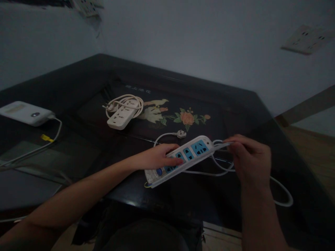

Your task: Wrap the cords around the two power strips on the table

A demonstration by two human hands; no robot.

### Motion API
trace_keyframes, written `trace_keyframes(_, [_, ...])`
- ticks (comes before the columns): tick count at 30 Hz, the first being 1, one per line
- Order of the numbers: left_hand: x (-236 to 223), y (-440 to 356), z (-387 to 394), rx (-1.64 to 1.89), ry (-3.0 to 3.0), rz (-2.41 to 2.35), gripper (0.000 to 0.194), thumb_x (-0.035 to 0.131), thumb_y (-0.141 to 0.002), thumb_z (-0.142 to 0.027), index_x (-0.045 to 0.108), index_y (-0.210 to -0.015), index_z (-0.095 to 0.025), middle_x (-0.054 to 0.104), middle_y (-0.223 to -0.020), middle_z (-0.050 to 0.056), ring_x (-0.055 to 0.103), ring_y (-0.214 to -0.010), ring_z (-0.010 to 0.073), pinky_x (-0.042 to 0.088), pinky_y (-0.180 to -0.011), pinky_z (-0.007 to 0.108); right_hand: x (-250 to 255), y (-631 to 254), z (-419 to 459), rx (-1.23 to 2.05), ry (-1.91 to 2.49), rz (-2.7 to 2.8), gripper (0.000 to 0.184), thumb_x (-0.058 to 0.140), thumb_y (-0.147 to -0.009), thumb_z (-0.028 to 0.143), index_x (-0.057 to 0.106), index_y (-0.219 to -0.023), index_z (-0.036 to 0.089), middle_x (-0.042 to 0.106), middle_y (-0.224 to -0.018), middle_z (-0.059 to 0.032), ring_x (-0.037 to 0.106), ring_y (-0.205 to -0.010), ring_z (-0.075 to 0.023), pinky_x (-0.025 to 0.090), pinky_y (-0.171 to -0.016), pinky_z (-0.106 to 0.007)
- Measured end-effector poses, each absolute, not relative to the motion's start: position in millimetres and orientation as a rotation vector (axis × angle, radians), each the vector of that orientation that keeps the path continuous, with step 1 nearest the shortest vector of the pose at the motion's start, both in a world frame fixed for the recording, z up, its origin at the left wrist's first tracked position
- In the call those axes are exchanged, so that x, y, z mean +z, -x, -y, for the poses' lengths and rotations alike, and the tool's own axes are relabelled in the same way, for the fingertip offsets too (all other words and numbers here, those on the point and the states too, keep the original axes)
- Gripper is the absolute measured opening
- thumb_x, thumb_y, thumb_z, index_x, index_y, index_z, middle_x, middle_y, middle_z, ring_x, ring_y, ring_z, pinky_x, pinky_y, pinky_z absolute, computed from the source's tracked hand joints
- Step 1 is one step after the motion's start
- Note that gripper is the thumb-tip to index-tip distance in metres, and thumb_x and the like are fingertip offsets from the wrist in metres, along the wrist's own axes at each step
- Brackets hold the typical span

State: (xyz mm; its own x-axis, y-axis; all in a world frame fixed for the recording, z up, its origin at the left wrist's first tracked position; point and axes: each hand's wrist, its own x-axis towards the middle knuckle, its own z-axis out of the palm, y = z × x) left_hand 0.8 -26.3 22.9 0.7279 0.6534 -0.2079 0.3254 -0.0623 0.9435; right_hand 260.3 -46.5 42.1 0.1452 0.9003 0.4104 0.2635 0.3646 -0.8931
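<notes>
A white power strip [195, 162] with blue socket faces lies slanted near the front of the dark table. My left hand [159, 157] grips it around the middle, thumb and fingers laid across its sockets. Off its right end runs a white cord [222, 145], pinched between the thumb and fingers of my right hand [248, 153]. Loops of this cord spread under and beyond the right hand. Behind the strip, a white plug [181, 134] rests on the tabletop at the end of a cord.
A second power strip [123, 113], wrapped in its own cord, lies farther back. At the left is a white device [26, 112] with a cable and yellow tag [46, 138]. The glossy table [222, 104] meets the wall, where a socket panel [306, 39] is mounted.
</notes>
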Motion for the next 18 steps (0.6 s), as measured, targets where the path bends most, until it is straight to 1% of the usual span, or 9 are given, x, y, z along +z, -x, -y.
trace_keyframes(3, [25.3, -0.1, 27.3, 0.33, -1.711, -0.775, 0.036, 0.057, -0.085, -0.043, 0.059, -0.108, -0.015, 0.065, -0.106, 0.007, 0.061, -0.095, 0.0207, 0.048, -0.08, 0.029, 39.6, -259.7, 43.7, 0.698, 1.209, 1.348, 0.006, 0.071, -0.073, 0.021, 0.075, -0.071, 0.025, 0.066, -0.065, 0.0004, 0.048, -0.052, -0.0111, 0.032, -0.045, -0.024])
trace_keyframes(8, [26.5, 0.9, 27.5, 0.398, -1.6, -0.758, 0.035, 0.056, -0.085, -0.043, 0.058, -0.106, -0.014, 0.066, -0.102, 0.007, 0.062, -0.091, 0.0197, 0.049, -0.076, 0.029, 39.0, -260.2, 42.1, 0.724, 1.224, 1.289, 0.006, 0.071, -0.073, 0.021, 0.075, -0.07, 0.024, 0.066, -0.064, 0.0011, 0.05, -0.052, -0.0102, 0.035, -0.046, -0.023])
trace_keyframes(10, [24.8, 1.5, 27.6, 0.402, -1.559, -0.725, 0.039, 0.062, -0.08, -0.042, 0.058, -0.107, -0.015, 0.066, -0.104, 0.006, 0.062, -0.093, 0.0203, 0.05, -0.078, 0.03, 38.7, -260.7, 42.1, 0.723, 1.233, 1.295, 0.006, 0.071, -0.074, 0.021, 0.076, -0.071, 0.025, 0.067, -0.064, 0.0011, 0.052, -0.053, -0.0106, 0.036, -0.047, -0.023])
trace_keyframes(12, [23.0, 2.1, 28.0, 0.379, -1.542, -0.707, 0.047, 0.072, -0.072, -0.041, 0.057, -0.108, -0.016, 0.067, -0.107, 0.006, 0.062, -0.096, 0.0222, 0.05, -0.081, 0.032, 37.9, -261.2, 41.9, 0.718, 1.244, 1.306, 0.006, 0.071, -0.074, 0.022, 0.076, -0.072, 0.025, 0.068, -0.066, 0.0005, 0.054, -0.055, -0.0117, 0.039, -0.049, -0.023])
trace_keyframes(14, [22.4, 2.4, 28.4, 0.354, -1.546, -0.713, 0.054, 0.078, -0.066, -0.04, 0.057, -0.11, -0.017, 0.067, -0.108, 0.006, 0.062, -0.098, 0.0235, 0.049, -0.083, 0.033, 36.6, -261.8, 41.5, 0.718, 1.252, 1.3, 0.005, 0.071, -0.074, 0.023, 0.076, -0.072, 0.025, 0.069, -0.067, 0.0002, 0.056, -0.057, -0.0122, 0.04, -0.05, -0.024])
trace_keyframes(18, [25.0, 2.0, 28.7, 0.347, -1.564, -0.73, 0.052, 0.076, -0.069, -0.036, 0.056, -0.113, -0.017, 0.066, -0.108, 0.006, 0.062, -0.097, 0.0219, 0.049, -0.084, 0.032, 35.0, -262.7, 41.1, 0.718, 1.258, 1.272, 0.004, 0.073, -0.072, 0.021, 0.076, -0.072, 0.025, 0.069, -0.067, 0.0003, 0.058, -0.058, -0.0124, 0.041, -0.05, -0.023])
